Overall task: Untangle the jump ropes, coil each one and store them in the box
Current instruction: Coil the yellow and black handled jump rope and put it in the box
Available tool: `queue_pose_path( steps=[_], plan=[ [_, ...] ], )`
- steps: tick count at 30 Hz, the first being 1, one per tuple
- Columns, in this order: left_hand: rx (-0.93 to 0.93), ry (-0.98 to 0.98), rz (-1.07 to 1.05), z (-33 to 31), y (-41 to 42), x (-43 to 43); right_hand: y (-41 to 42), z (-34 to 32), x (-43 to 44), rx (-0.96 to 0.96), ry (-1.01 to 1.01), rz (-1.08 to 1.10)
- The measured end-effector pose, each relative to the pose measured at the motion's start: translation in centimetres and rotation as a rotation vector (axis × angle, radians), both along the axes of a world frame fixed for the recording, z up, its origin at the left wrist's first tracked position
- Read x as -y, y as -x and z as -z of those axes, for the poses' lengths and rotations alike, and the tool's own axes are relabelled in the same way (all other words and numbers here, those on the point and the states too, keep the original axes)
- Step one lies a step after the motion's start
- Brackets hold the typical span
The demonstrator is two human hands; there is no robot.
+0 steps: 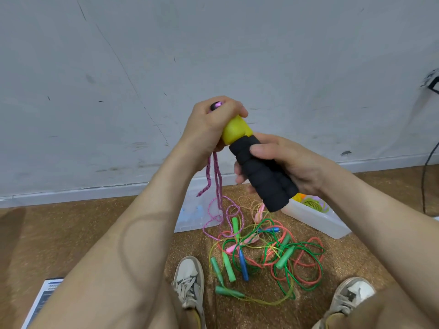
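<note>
Right hand (292,162) wraps the black foam handle (263,176); left hand (209,124) clenches its yellow cap (235,131) and the pink braided rope (217,179) — tangled jump ropes (266,252) lie below, near the clear box (316,219).

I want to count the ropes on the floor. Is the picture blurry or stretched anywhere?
Head view: the rope tangle is sharp, light is soft, no glare; the forearms look stretched big by the wide lens; the bottom-left booklet is blurry.
</note>
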State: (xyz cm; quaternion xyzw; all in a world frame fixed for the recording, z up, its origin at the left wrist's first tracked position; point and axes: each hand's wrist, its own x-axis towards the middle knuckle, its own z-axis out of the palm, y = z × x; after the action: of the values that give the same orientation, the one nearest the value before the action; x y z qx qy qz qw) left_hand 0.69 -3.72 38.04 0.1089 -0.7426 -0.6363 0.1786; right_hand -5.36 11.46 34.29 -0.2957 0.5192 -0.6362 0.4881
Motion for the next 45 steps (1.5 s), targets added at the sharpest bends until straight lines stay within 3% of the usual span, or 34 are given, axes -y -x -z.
queue_pose_path(
  steps=[8, 12, 18, 24, 27, 29, 31, 33, 35, 37, 41, 45],
  plan=[
    [-0.257, -0.055, 0.041, 0.2, 0.0, 1.1, -1.9, 1.3, 0.0, 0.518, 0.222, -0.435],
    [-0.291, -0.100, 0.055, 0.2, 0.0, 1.1, -2.2, 0.7, 0.2, 0.674, 0.251, -0.478],
    [-0.159, -0.223, 0.118, -0.1, 0.3, 1.0, -3.6, -0.1, 0.5, 0.605, 0.274, -0.308],
    [-0.119, -0.346, 0.105, 0.2, 0.8, 0.8, -4.3, 0.0, 0.8, 0.591, 0.319, -0.275],
    [0.021, -0.375, -0.037, 0.5, 1.0, 0.1, -4.9, -0.7, 1.0, 0.601, 0.307, -0.175],
    [0.160, -0.214, -0.161, 1.1, 1.0, -0.4, -4.7, -1.3, 1.0, 0.533, 0.237, -0.015],
    [0.242, 0.145, -0.040, 2.2, 0.9, -0.4, -3.6, -1.6, 0.9, 0.444, 0.168, 0.155],
    [0.296, 0.549, 0.168, 3.2, 1.0, -0.4, -1.9, -1.4, 0.8, 0.202, 0.050, 0.333],
    [0.334, 0.877, 0.196, 3.6, 1.1, -0.4, -0.6, -0.9, 0.4, -0.108, -0.119, 0.483],
    [0.296, 1.142, 0.170, 3.3, 0.9, -0.8, 0.0, -0.4, 0.3, -0.293, -0.236, 0.549],
    [0.259, 1.345, 0.151, 2.9, 0.7, -1.0, 0.9, 0.7, 0.3, -0.540, -0.372, 0.601],
    [0.175, 1.392, 0.194, 2.2, 0.4, -1.8, 2.2, 1.6, -0.6, -1.182, -0.794, 0.496]
  ],
)
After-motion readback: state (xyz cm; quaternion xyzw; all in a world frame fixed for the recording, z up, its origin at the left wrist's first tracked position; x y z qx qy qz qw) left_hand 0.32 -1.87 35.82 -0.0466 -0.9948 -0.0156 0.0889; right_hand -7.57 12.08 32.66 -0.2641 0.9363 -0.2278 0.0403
